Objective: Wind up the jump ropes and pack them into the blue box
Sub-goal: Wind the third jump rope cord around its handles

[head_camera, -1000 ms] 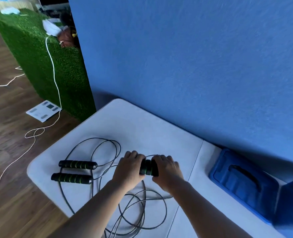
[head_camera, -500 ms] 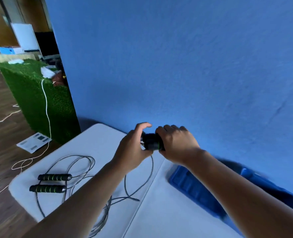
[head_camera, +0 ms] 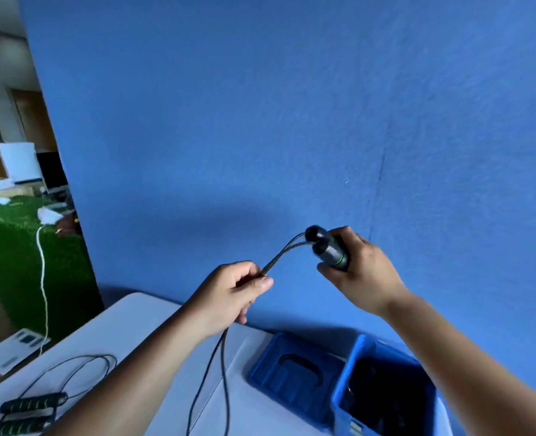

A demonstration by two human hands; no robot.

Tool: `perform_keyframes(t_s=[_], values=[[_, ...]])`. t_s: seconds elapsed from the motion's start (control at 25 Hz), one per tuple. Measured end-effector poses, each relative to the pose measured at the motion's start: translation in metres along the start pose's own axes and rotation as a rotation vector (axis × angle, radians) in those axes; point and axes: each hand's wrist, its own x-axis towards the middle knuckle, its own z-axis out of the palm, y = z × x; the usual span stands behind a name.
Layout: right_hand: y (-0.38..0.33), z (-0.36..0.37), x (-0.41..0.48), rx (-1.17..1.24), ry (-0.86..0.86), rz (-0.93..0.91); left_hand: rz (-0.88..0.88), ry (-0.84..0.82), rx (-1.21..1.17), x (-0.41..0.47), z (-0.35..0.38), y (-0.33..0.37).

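Observation:
My right hand (head_camera: 359, 269) is raised above the table, shut on the two black, green-ringed handles (head_camera: 326, 250) of one jump rope, held together. My left hand (head_camera: 229, 294) pinches that rope's doubled black cord (head_camera: 279, 256) a short way from the handles; the cord (head_camera: 222, 372) hangs down from my left hand to the white table (head_camera: 128, 328). A second jump rope lies at the lower left, its handles (head_camera: 27, 413) side by side and its cord (head_camera: 81, 369) looped loosely. The open blue box (head_camera: 383, 398) stands at the lower right, dark inside.
The box's blue lid (head_camera: 292, 376) lies flat to the left of the box. A blue wall (head_camera: 292, 121) rises right behind the table. Beyond the table's left edge are a wooden floor, a green turf-covered block (head_camera: 24, 265), a white cable (head_camera: 41, 278) and a white scale (head_camera: 12, 347).
Both hands lifted the handles higher off the table. My left hand let go of the handles and slid down onto the cord, drawing it out. The view tilted up and the box came into sight.

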Motion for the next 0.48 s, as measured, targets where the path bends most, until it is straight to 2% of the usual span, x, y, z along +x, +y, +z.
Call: perform_keyframes(t_s=[0.12, 0.2, 0.28, 0.36, 0.48], values=[[0.000, -0.014, -0.013, 0.592, -0.032, 0.364, -0.037, 0.008, -0.236, -0.002, 0.017, 0.018], [-0.011, -0.015, -0.026, 0.983, -0.028, 0.493, -0.094, 0.060, -0.435, -0.004, 0.032, 0.026], [-0.028, -0.010, -0.037, 1.240, -0.006, 0.531, -0.141, 0.068, -0.571, -0.008, 0.049, 0.035], [-0.043, 0.000, -0.042, 1.456, 0.084, 0.519, -0.119, 0.090, -0.545, -0.012, 0.066, 0.039], [-0.063, 0.016, -0.043, 1.703, 0.177, 0.471, 0.012, 0.228, -0.294, -0.017, 0.079, 0.030]])
